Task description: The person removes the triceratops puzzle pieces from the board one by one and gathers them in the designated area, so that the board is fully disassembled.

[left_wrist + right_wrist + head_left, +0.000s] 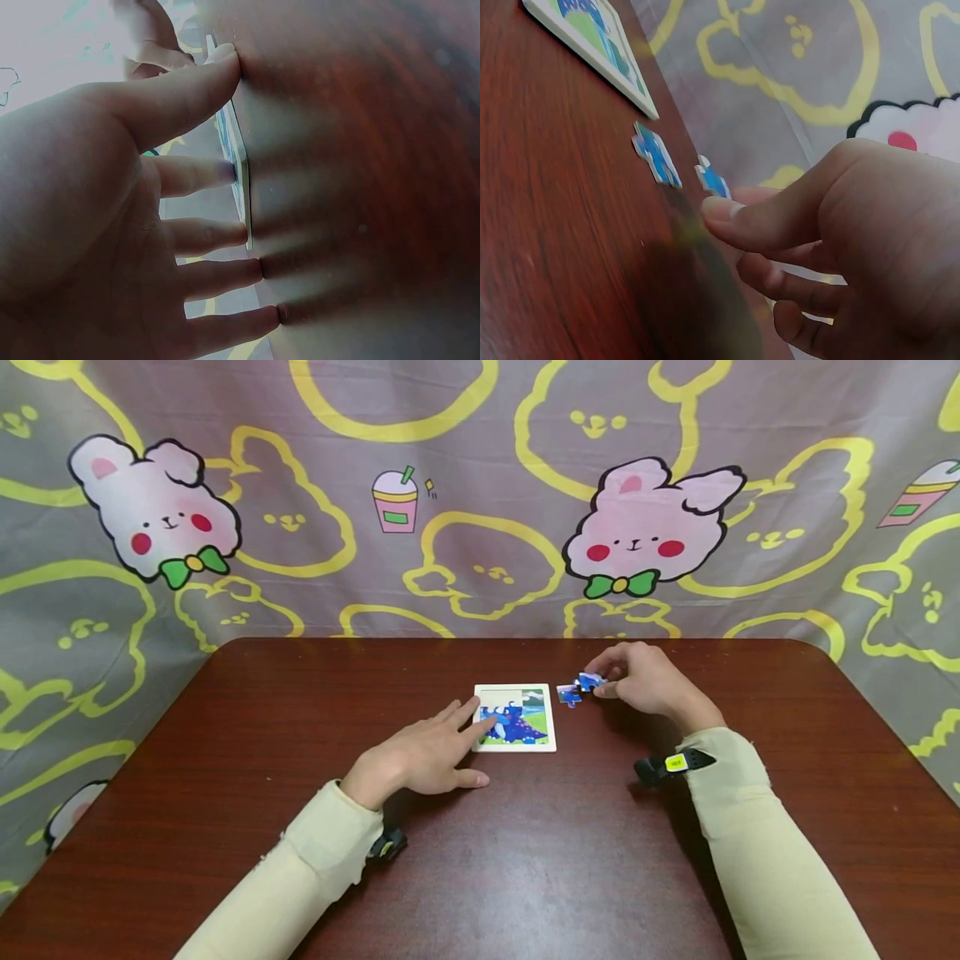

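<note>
A white-framed jigsaw puzzle [514,747] with a blue dinosaur picture lies on the table, its upper left part bare of pieces. My left hand [427,752] spreads its fingers at the frame's left side; the index finger rests on the picture and another fingertip touches the frame edge. Between thumb and fingers my right hand [648,681] pinches a blue puzzle piece [713,180], raised above the table. Beside the frame's right edge, a second puzzle piece [656,155] lies flat on the table, close to the pinched one.
The dark brown wooden table [525,860] reaches back to a grey curtain [480,485] printed with yellow outlines and rabbits. Black straps with small devices sit at both wrists, over or beside the cream sleeves [757,827].
</note>
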`<act>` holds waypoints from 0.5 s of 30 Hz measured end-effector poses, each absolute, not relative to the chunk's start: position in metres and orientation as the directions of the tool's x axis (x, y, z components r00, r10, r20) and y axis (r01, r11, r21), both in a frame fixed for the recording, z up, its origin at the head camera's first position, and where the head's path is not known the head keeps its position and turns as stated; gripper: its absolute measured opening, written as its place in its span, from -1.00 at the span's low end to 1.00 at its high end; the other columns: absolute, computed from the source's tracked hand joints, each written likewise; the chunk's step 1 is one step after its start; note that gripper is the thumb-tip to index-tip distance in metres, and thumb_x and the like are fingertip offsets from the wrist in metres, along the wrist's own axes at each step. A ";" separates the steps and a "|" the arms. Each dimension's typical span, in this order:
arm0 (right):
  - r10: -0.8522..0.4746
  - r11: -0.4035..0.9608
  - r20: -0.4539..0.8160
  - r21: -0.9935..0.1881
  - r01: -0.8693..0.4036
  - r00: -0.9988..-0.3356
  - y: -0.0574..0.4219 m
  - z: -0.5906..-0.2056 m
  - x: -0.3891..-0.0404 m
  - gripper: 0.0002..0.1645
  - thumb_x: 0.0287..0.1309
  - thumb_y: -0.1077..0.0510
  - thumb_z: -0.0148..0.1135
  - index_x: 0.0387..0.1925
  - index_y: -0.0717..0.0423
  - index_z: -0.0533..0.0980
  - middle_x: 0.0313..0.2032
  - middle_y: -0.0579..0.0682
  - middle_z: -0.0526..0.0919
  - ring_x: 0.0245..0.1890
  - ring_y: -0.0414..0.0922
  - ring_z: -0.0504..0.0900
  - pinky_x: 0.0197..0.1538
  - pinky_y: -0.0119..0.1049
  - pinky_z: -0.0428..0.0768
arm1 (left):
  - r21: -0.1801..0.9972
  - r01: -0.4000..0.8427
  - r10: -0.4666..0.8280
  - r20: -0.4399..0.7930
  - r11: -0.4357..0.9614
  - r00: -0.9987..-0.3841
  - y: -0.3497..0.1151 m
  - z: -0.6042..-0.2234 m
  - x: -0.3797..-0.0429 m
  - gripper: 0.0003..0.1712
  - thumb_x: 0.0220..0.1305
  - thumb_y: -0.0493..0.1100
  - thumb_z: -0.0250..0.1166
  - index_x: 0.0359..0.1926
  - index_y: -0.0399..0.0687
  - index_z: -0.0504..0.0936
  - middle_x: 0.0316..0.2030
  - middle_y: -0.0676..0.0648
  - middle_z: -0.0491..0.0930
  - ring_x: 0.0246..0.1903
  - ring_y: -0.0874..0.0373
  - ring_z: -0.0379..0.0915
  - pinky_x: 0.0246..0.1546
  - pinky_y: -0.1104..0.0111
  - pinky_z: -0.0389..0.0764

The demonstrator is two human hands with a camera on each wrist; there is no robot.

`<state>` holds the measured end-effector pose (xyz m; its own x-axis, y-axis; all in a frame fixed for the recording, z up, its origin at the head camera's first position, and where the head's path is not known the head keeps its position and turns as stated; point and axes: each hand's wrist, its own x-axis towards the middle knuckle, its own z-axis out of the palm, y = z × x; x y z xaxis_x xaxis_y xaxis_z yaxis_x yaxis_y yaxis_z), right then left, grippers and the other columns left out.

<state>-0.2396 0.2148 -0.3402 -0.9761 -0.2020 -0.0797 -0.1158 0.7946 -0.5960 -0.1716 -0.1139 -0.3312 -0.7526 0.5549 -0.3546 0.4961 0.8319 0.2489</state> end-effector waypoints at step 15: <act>-0.233 0.798 -0.126 -0.591 -0.116 -0.964 0.225 -0.345 -0.243 -0.67 0.26 0.28 0.45 0.06 0.14 0.75 -0.17 0.10 0.75 -0.10 0.05 0.55 -0.08 -0.19 0.53 | 0.249 0.495 0.554 -0.356 0.833 -0.753 -0.114 -0.331 -0.172 -0.04 0.51 0.23 0.27 0.73 0.16 0.03 0.75 -0.14 -0.26 0.73 -0.19 -0.30 0.65 -0.13 0.10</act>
